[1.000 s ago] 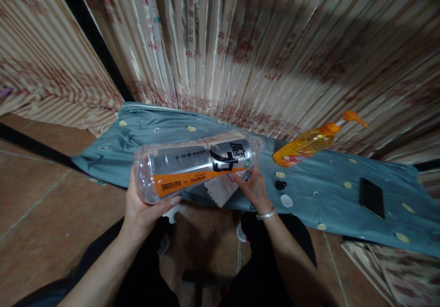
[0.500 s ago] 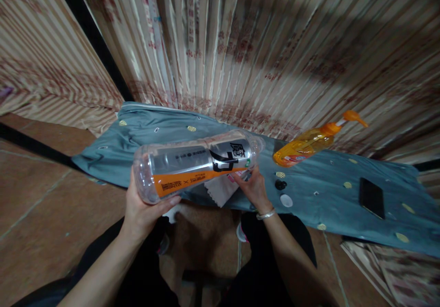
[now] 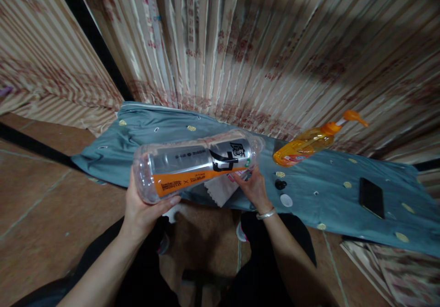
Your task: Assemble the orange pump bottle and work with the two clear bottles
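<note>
The left grip (image 3: 142, 208) is closed around the base end of the large clear bottle (image 3: 184, 162), which is held sideways above the cloth-covered worktop (image 3: 330, 197). The right grip (image 3: 256, 189) is partly curled below its neck end; how firmly, I cannot tell. Rightward, a pump bottle (image 3: 304, 146) contains orange-yellow liquid.
</note>
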The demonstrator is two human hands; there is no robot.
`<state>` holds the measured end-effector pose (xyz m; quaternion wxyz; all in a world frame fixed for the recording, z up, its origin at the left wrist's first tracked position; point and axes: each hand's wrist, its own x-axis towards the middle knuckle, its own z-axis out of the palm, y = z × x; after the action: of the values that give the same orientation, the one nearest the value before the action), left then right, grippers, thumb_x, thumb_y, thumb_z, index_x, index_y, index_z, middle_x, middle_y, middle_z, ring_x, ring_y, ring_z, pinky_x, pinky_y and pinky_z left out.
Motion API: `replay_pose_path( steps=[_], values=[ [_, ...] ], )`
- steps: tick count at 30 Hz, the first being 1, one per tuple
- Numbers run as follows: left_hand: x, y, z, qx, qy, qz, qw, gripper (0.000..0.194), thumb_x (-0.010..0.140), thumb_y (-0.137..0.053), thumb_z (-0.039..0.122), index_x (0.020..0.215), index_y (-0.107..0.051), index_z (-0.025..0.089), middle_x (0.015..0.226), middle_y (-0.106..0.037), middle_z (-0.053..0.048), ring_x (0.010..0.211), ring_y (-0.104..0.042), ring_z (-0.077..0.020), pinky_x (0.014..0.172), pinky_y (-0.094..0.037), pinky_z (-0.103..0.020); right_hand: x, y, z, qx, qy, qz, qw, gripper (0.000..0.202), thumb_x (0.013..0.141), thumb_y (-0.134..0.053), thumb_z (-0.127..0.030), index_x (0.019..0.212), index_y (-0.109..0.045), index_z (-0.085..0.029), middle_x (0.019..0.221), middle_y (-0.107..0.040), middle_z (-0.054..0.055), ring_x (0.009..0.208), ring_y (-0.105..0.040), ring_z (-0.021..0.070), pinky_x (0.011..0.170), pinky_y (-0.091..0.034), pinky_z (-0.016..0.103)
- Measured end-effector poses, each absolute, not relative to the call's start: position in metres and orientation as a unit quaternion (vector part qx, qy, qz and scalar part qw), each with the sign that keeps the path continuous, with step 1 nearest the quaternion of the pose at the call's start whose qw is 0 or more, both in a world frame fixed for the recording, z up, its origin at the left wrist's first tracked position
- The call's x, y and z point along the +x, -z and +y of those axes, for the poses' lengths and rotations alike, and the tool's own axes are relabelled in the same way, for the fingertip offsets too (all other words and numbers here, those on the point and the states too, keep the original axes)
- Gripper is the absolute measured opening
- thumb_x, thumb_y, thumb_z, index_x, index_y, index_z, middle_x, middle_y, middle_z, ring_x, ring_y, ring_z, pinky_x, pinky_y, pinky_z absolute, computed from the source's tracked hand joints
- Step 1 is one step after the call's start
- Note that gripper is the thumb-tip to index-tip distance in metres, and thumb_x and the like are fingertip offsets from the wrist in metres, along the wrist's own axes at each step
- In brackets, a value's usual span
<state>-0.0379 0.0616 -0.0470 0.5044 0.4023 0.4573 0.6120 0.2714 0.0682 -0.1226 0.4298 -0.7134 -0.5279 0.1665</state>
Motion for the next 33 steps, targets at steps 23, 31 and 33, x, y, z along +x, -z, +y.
replay_pose_path(
  steps=[23, 31, 33],
  values=[
    [-0.036, 0.046, 0.062, 0.405, -0.612, 0.461, 0.5, 0.081, 0.04, -0.106, 0.025, 0.11, -0.066, 0.024, 0.127, -0.076, -0.007, 0.12, -0.074, -0.0345, 0.104, -0.062, -0.041, 0.272, 0.123, 0.068, -0.701, -0.167, -0.536, 0.439, 0.058, 0.08, -0.078, -0.069, 0.112, -0.057, -0.027, 0.103, -0.083, 0.013, 0.094, -0.083, 0.0379, 0.081, -0.067, 0.052],
    [-0.034, 0.042, 0.063, 0.392, -0.61, 0.479, 0.495, 0.084, 0.034, -0.106, 0.027, 0.107, -0.066, 0.024, 0.12, -0.076, -0.007, 0.121, -0.073, -0.0386, 0.107, -0.06, -0.048, 0.272, 0.121, 0.068, -0.715, -0.173, -0.528, 0.425, 0.054, 0.078, -0.083, -0.061, 0.111, -0.058, -0.027, 0.104, -0.084, 0.012, 0.095, -0.083, 0.0372, 0.082, -0.068, 0.051],
    [-0.033, 0.042, 0.063, 0.395, -0.609, 0.478, 0.495, 0.08, 0.036, -0.107, 0.028, 0.105, -0.067, 0.023, 0.123, -0.076, -0.008, 0.124, -0.072, -0.0402, 0.11, -0.06, -0.05, 0.272, 0.121, 0.068, -0.716, -0.168, -0.528, 0.424, 0.05, 0.079, -0.085, -0.056, 0.111, -0.059, -0.027, 0.104, -0.084, 0.012, 0.097, -0.083, 0.0374, 0.083, -0.068, 0.052]
  ],
)
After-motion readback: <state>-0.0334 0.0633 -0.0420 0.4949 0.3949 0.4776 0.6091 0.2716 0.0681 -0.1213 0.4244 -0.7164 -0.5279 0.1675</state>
